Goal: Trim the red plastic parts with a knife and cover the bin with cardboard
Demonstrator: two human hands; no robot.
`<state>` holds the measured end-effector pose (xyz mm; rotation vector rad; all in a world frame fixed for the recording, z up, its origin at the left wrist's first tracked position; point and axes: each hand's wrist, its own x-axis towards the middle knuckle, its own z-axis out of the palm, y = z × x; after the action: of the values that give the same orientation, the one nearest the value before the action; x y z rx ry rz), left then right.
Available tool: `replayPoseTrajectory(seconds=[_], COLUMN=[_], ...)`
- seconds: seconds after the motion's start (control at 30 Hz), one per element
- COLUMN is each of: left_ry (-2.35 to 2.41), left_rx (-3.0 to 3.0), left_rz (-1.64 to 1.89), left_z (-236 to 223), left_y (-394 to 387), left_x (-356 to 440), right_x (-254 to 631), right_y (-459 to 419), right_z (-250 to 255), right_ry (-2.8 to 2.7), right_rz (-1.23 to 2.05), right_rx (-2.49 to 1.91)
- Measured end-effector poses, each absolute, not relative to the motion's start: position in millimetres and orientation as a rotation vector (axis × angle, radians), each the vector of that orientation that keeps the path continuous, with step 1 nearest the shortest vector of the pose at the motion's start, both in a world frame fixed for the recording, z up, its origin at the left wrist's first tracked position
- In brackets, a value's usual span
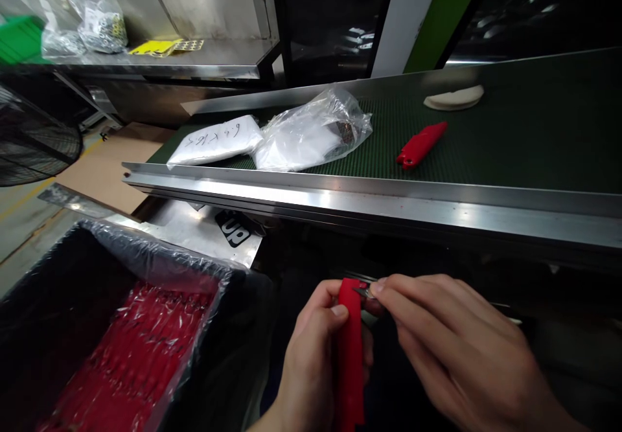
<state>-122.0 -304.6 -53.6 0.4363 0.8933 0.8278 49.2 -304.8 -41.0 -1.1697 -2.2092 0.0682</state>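
Note:
My left hand (308, 348) is closed around a long red strip (350, 354), thumb pressed on its near face and fingers behind it. The strip stands roughly upright, its lower end reaching the bottom of the view. At its top edge my right hand (461, 348) pinches a small pointed metal piece (362, 291), whose tip touches or lies just in front of the strip. The exact kind of this metal piece is too small to make out. Fingers of the two hands nearly meet there.
A green conveyor belt (525, 140) with a metal rail (340, 192) crosses ahead, carrying a red piece (422, 145), a pale curved piece (454, 98) and plastic bags (311, 137). Lower left, a lined black bin (228, 289) holds many red pieces (140, 348). A fan (36, 127) stands left.

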Motion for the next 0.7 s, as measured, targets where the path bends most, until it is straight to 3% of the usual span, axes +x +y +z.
replayPoseTrajectory(seconds=[0.7], left_ry=[0.833], left_rx=[0.433], left_rz=[0.924], left_z=[-43.1], left_y=[-283.8], left_x=[-115.9], right_x=[50.0], right_y=[-335.1], right_z=[-47.8], right_ry=[-2.326], right_rz=[0.003], right_rx=[-1.143])
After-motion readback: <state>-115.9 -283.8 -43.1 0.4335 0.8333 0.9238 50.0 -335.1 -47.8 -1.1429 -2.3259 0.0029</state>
